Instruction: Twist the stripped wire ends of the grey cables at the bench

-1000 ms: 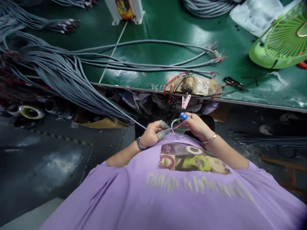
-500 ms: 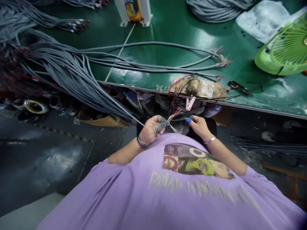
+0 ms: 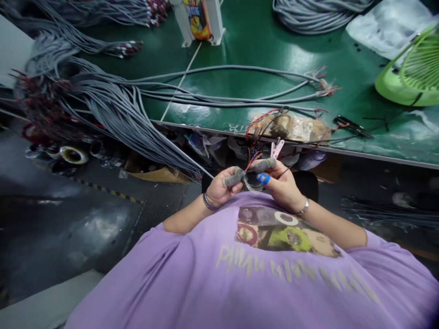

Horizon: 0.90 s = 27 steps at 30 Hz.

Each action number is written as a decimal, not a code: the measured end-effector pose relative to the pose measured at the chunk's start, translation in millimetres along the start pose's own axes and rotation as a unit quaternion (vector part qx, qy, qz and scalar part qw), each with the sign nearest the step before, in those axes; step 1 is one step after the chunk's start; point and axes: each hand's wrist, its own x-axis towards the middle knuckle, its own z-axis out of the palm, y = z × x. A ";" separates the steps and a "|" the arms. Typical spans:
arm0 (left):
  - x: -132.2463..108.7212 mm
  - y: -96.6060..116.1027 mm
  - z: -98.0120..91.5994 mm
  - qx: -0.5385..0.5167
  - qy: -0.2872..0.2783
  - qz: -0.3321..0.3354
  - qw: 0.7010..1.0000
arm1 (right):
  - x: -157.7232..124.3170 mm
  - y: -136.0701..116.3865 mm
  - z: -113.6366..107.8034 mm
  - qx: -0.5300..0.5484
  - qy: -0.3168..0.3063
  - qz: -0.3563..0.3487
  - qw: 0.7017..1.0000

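Observation:
Both my hands meet just below the edge of the green table (image 3: pixel 240 50), close to my chest. My left hand (image 3: pixel 224 185), with grey finger cots, is closed on the end of a grey cable (image 3: pixel 178 157) that runs in from the big bundle at the left. My right hand (image 3: pixel 281 183), with a blue cot on one fingertip and a grey one on another, pinches the thin red and coloured wires (image 3: pixel 252 161) fanning out of that cable end. A pink clip (image 3: pixel 276 148) hangs from the table edge just above my fingers.
A thick bundle of grey cables (image 3: pixel 103 105) drapes off the table's left side. Several loose cables (image 3: pixel 240 87) lie across the table. A brown taped block (image 3: pixel 295 127) sits at the front edge, a green fan (image 3: pixel 411 73) at the right, a white stand (image 3: pixel 202 20) at the back.
My hands have risen slightly toward the table edge and drawn closer together. My right fingers have shifted along the wire ends. The view has shifted, so the table sits lower and further right.

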 end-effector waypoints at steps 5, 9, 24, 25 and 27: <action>2.6 -3.7 -3.4 0.029 -0.023 -0.010 0.999 | -3.2 3.4 5.6 -0.017 -0.026 0.009 0.999; 5.8 -5.2 -3.8 0.041 -0.052 -0.013 0.998 | -2.8 5.2 1.7 -0.160 -0.034 -0.055 0.985; 25.9 35.9 -0.5 0.306 -0.208 -0.095 0.924 | 2.4 -8.1 -36.1 -0.139 -0.007 0.115 0.984; 26.9 38.7 0.0 0.325 -0.215 -0.078 0.918 | 4.2 -8.2 -41.9 -0.122 0.032 0.119 0.985; 27.2 40.9 -0.3 0.350 -0.220 -0.035 0.910 | 8.0 -8.0 -54.9 -0.080 0.111 0.127 0.982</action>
